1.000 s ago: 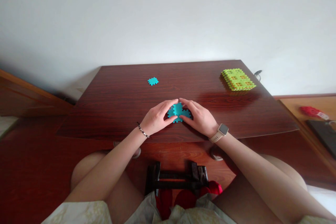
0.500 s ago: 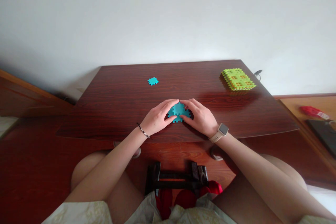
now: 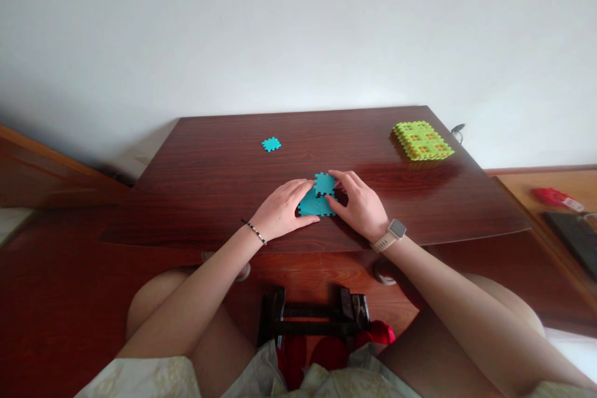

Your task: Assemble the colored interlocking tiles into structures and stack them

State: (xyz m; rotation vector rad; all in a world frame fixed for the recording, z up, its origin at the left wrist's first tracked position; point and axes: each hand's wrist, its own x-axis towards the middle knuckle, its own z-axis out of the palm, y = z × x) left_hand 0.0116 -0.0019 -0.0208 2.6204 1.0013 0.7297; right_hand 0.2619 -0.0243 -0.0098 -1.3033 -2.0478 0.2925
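Several interlocking teal foam puzzle tiles (image 3: 316, 198) lie joined on the table, between my hands. One square tile (image 3: 324, 184) sits at their far side, partly over the others. My left hand (image 3: 282, 209) rests on the tiles' left side, with its fingertips over their edge. My right hand (image 3: 359, 206) has its fingertips against the far tile's right edge. A single loose teal tile (image 3: 271, 144) lies farther off, beyond my left hand. Parts of the tiles are hidden under my fingers.
A lime-green stack of perforated tiles (image 3: 422, 141) sits at the table's far right. The dark reddish-brown wooden table (image 3: 224, 211) ends at a wall behind. A red item (image 3: 555, 198) and a dark flat object (image 3: 571, 236) lie on a lighter surface to the right.
My fingers have drawn apart, and the square teal tile now shows at the far side of the group. My right hand has shifted slightly up and right.
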